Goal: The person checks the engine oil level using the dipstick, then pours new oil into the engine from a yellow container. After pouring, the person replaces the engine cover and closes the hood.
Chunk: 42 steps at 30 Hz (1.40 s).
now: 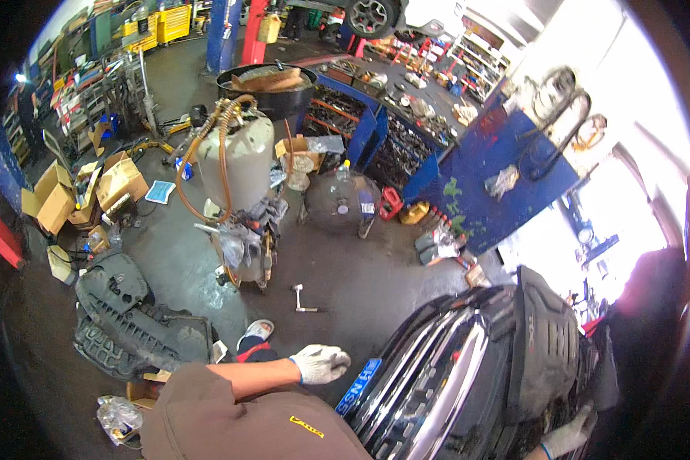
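My left hand, in a white knit glove, hangs just left of a car's front end, its fingers curled together and nothing visible in them. Beside it is the blue licence plate, below the chrome-barred grille. My right hand, gloved as well, lies over dark parts at the lower right. Its fingers look stretched out, though blur and shadow hide what they touch. A ribbed black plastic cover sits on the car's front, between the grille and that hand.
A ratchet-like wrench lies on the floor ahead. Left of it are a black plastic undertray and a whitish tank with a brown hose. Blue workbenches stand behind. A dark figure is at the right edge.
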Available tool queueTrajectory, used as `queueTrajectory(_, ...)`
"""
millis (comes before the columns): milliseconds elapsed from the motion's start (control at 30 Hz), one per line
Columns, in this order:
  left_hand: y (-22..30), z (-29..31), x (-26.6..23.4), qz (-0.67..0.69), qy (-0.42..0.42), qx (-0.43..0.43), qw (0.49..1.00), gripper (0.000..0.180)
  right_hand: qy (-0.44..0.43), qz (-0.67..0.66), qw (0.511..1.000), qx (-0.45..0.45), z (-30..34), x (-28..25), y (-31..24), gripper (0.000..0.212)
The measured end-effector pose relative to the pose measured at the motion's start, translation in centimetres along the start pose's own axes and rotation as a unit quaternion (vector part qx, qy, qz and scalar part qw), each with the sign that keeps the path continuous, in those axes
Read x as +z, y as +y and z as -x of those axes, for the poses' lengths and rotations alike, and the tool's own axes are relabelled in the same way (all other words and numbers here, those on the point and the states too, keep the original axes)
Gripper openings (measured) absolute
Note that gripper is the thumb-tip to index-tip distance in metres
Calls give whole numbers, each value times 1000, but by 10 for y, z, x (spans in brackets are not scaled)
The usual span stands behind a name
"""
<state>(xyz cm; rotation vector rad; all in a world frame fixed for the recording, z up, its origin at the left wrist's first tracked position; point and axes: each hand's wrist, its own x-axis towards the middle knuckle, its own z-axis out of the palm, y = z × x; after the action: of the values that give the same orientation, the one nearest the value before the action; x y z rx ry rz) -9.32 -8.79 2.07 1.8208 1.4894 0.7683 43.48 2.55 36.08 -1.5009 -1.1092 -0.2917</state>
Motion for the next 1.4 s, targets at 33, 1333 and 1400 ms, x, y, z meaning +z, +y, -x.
queueTrajectory(33, -14, 4, -8, 6, 10, -12, 1000, 30, -44, -100, 994, 18, 11, 34, -36, 59)
queueTrajectory(1333, -354, 13, -188, -101, -88, -302, 944, 50, -551, -94, 804, -204, 302, 398, -306, 33)
queueTrajectory(1400, -335, -14, -158, -108, -129, -266, 949, 50, -515, -27, 850, -107, 282, 322, -232, 35)
